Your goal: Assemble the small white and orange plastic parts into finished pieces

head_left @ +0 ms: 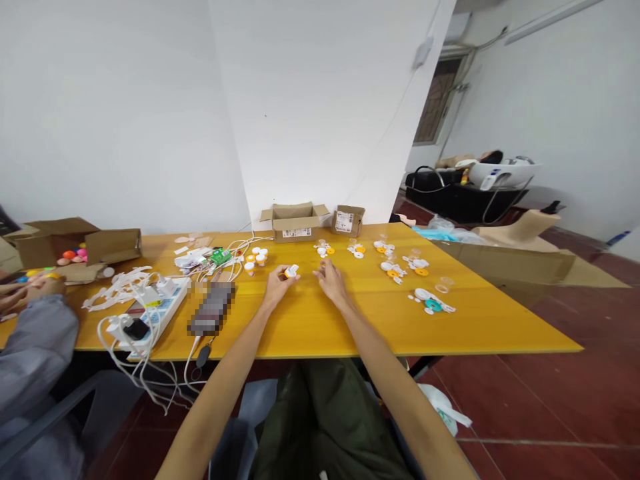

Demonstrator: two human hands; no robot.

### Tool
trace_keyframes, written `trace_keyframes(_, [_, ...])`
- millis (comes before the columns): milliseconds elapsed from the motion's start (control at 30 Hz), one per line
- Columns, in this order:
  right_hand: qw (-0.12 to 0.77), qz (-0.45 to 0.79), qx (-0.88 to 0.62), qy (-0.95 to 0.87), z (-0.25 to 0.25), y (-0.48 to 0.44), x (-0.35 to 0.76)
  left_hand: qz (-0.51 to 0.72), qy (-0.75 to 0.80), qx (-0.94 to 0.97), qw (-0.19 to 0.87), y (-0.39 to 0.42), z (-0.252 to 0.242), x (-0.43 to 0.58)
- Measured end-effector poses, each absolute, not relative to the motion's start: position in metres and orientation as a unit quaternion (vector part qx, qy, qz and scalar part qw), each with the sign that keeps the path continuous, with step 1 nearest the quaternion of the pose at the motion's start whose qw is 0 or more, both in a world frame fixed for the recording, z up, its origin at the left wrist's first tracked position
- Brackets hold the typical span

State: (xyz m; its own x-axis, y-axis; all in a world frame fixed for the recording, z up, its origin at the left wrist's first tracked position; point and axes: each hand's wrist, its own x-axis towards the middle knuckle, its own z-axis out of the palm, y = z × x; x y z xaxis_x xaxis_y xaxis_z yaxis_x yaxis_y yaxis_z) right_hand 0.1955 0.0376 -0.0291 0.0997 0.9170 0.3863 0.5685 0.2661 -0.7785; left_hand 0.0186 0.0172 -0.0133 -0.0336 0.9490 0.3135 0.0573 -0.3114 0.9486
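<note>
My left hand (pixel 278 287) is closed round a small white and yellow plastic part (pixel 291 271) above the middle of the table. Just to its right is my right hand (pixel 330 280), its fingers bent near the tabletop; whether a small piece sits between its fingertips cannot be made out. Several white and orange round pieces (pixel 257 256) stand together left of my left hand. Beyond my right hand lie small groups of white and orange parts (pixel 358 251), clear rings (pixel 444 285) and a teal disc (pixel 433 305) with white pieces.
Two cardboard boxes (pixel 295 230) (pixel 347 221) stand at the table's back edge. On the left are a power strip (pixel 167 310) with white cables, a blurred dark device (pixel 213 309), a green circuit board (pixel 221 256), a box of coloured balls (pixel 113 245) and another person's sleeve (pixel 47 333).
</note>
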Motion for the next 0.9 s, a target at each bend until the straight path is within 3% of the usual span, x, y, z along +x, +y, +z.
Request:
trace_keyframes(200, [0.544,0.373,-0.449,-0.603,-0.018,0.034,0.186,0.593,0.450,0.557,0.368,0.019,-0.016,0.016])
trace_keyframes(900, [0.519,0.419,-0.371,-0.646,-0.002,0.021,0.185,0.513,0.392,0.620,0.446,0.011,-0.007,0.022])
